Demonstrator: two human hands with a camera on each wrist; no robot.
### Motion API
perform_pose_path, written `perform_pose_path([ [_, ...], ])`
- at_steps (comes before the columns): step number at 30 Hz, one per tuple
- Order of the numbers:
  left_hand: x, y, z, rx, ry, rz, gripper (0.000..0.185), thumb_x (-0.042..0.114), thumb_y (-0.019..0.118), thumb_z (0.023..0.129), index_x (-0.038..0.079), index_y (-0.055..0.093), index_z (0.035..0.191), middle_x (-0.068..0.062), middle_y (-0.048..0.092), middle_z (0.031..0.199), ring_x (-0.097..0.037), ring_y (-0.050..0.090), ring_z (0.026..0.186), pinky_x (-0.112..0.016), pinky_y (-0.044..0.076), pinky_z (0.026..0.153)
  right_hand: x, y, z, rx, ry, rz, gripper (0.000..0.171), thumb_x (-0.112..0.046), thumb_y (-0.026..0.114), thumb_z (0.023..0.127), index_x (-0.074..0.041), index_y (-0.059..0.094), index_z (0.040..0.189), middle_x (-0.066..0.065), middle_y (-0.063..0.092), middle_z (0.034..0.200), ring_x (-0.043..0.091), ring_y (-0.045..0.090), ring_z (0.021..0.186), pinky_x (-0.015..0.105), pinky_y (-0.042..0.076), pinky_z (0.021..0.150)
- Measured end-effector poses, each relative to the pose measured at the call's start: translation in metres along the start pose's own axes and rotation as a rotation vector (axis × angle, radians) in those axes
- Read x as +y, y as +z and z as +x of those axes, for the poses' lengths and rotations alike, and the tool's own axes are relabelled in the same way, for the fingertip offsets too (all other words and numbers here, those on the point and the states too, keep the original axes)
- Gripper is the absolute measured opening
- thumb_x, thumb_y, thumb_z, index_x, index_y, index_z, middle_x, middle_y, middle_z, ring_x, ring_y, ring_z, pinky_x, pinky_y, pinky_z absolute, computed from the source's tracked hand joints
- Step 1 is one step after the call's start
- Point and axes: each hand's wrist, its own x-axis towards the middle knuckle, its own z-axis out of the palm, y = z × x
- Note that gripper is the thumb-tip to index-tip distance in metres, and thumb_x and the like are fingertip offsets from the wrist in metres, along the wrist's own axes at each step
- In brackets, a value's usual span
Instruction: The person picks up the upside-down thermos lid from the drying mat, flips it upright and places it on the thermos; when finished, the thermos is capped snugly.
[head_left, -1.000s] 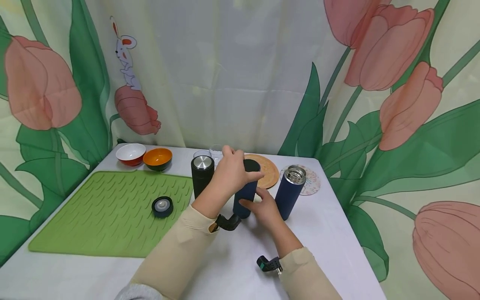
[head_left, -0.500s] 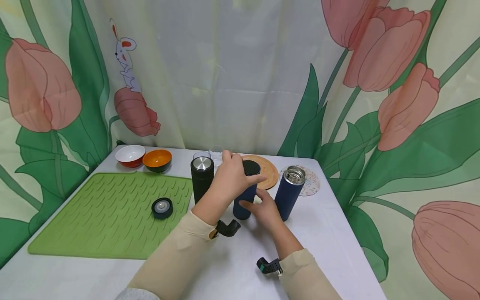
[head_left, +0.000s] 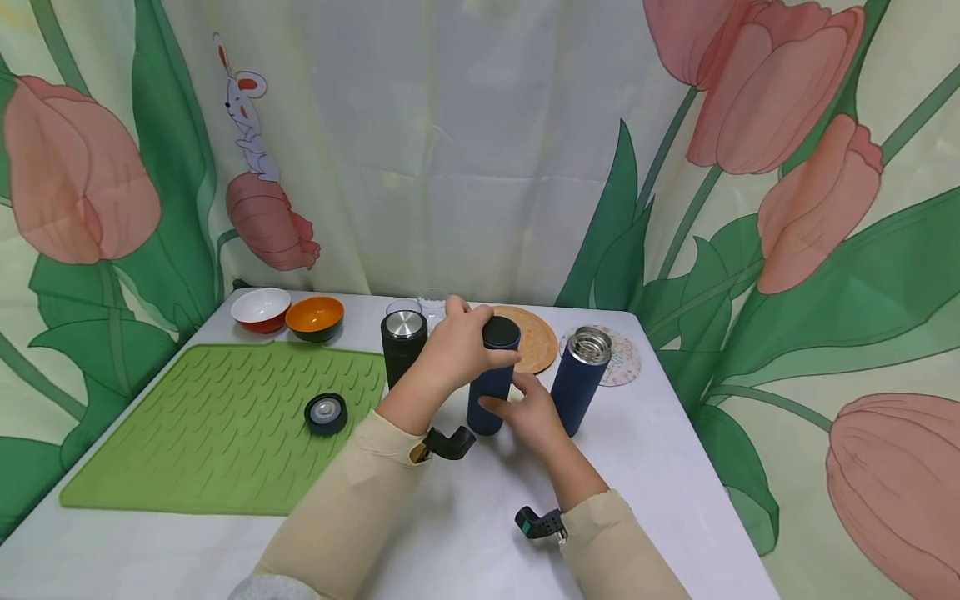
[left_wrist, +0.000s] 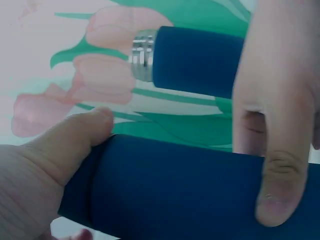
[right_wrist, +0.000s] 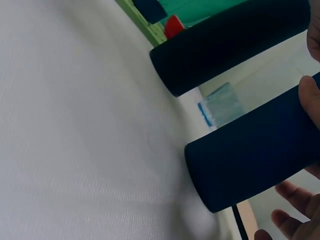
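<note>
A navy thermos (head_left: 491, 392) with a black-topped lid (head_left: 501, 332) stands upright on the table between both hands. The left hand (head_left: 459, 350) grips the lid from above, its thumb across the near side. Lower down, the right hand (head_left: 531, 415) holds the body between thumb and fingers. In the left wrist view, the right thumb (left_wrist: 277, 195) lies flat on the navy body and the left thumb (left_wrist: 82, 132) sits at the lid. A lidless second navy thermos (head_left: 581, 379), its steel mouth bare, stands right of the right hand.
A black thermos (head_left: 403, 350) with a steel-topped lid stands behind the left forearm. One loose lid (head_left: 326, 414) lies on the green mat (head_left: 217, 442). At the back are a red bowl (head_left: 261, 310), an orange bowl (head_left: 315, 318), glasses (head_left: 432, 307) and a round wooden board (head_left: 540, 337).
The left thumb, earlier sticking out to the right past the thermos, now lies closer against the lid. The right hand and the thermos stay in place.
</note>
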Motion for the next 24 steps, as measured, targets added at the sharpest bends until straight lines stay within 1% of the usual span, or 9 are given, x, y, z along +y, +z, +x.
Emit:
perform_pose_path([
  [3, -0.002, -0.006, 0.002, -0.056, 0.003, -0.011, 0.081, 0.053, 0.085, 0.088, 0.016, 0.054, 0.153, -0.016, 0.041, 0.137, -0.029, 0.067, 0.095, -0.042, 0.059, 0.087, 0.000, 0.001, 0.002, -0.003, -0.015, -0.002, 0.053, -0.045, 0.087, 0.087, -0.031, 0.072, 0.136, 0.001, 0.058, 0.153, 0.029, 0.045, 0.153, 0.065, 0.030, 0.126],
  [6, -0.001, -0.005, 0.000, -0.065, -0.034, -0.026, 0.082, 0.054, 0.084, 0.088, 0.014, 0.054, 0.153, -0.017, 0.041, 0.140, -0.030, 0.068, 0.098, -0.043, 0.059, 0.089, 0.001, 0.005, 0.000, 0.004, -0.010, 0.005, 0.052, -0.046, 0.086, 0.087, -0.032, 0.072, 0.135, 0.000, 0.058, 0.152, 0.028, 0.045, 0.153, 0.065, 0.030, 0.125],
  [8, 0.000, 0.002, -0.004, -0.030, -0.068, -0.022, 0.089, 0.060, 0.083, 0.086, 0.007, 0.054, 0.151, -0.019, 0.041, 0.142, -0.030, 0.068, 0.100, -0.043, 0.061, 0.090, 0.003, 0.008, -0.002, 0.008, -0.008, 0.004, 0.051, -0.048, 0.086, 0.087, -0.035, 0.072, 0.134, -0.002, 0.059, 0.152, 0.027, 0.044, 0.153, 0.065, 0.030, 0.125],
  [11, 0.004, 0.017, -0.010, 0.094, -0.119, 0.002, 0.101, 0.072, 0.083, 0.079, -0.004, 0.055, 0.140, -0.021, 0.043, 0.139, -0.031, 0.069, 0.098, -0.043, 0.063, 0.085, 0.006, 0.012, -0.005, 0.014, -0.027, 0.005, 0.047, -0.050, 0.086, 0.087, -0.038, 0.073, 0.130, -0.005, 0.062, 0.150, 0.026, 0.045, 0.153, 0.065, 0.031, 0.125],
  [13, 0.005, 0.026, -0.012, 0.199, -0.154, 0.031, 0.104, 0.079, 0.082, 0.073, -0.004, 0.057, 0.130, -0.019, 0.045, 0.134, -0.032, 0.067, 0.098, -0.042, 0.063, 0.083, 0.006, 0.015, -0.005, 0.020, -0.044, 0.003, 0.044, -0.050, 0.086, 0.087, -0.041, 0.073, 0.128, -0.008, 0.064, 0.147, 0.024, 0.046, 0.152, 0.065, 0.031, 0.124],
  [16, 0.006, 0.033, -0.013, 0.322, -0.197, 0.024, 0.098, 0.079, 0.084, 0.071, -0.001, 0.058, 0.120, -0.017, 0.046, 0.131, -0.035, 0.065, 0.105, -0.045, 0.063, 0.083, 0.006, 0.016, -0.004, 0.030, -0.049, -0.005, 0.042, -0.049, 0.085, 0.087, -0.044, 0.073, 0.128, -0.008, 0.065, 0.144, 0.023, 0.048, 0.149, 0.066, 0.033, 0.123],
  [19, 0.006, 0.034, -0.012, 0.357, -0.201, -0.014, 0.091, 0.075, 0.085, 0.072, 0.002, 0.062, 0.120, -0.016, 0.047, 0.137, -0.037, 0.062, 0.118, -0.047, 0.062, 0.090, 0.004, 0.015, -0.004, 0.033, -0.030, -0.006, 0.045, -0.050, 0.086, 0.086, -0.042, 0.073, 0.128, -0.005, 0.063, 0.145, 0.024, 0.049, 0.147, 0.066, 0.033, 0.123],
  [21, 0.005, 0.033, -0.011, 0.354, -0.176, -0.057, 0.086, 0.071, 0.087, 0.074, 0.004, 0.065, 0.124, -0.015, 0.047, 0.144, -0.038, 0.057, 0.127, -0.048, 0.061, 0.095, 0.004, 0.013, -0.004, 0.036, -0.024, -0.001, 0.046, -0.050, 0.086, 0.086, -0.040, 0.074, 0.129, -0.003, 0.062, 0.145, 0.025, 0.050, 0.146, 0.066, 0.033, 0.122],
  [24, 0.003, 0.030, -0.008, 0.345, -0.114, -0.147, 0.075, 0.062, 0.089, 0.077, 0.007, 0.068, 0.123, -0.012, 0.045, 0.152, -0.037, 0.048, 0.137, -0.050, 0.059, 0.097, 0.002, 0.010, -0.002, 0.048, -0.030, 0.010, 0.047, -0.050, 0.088, 0.084, -0.038, 0.074, 0.127, -0.003, 0.063, 0.143, 0.025, 0.051, 0.145, 0.065, 0.033, 0.122],
])
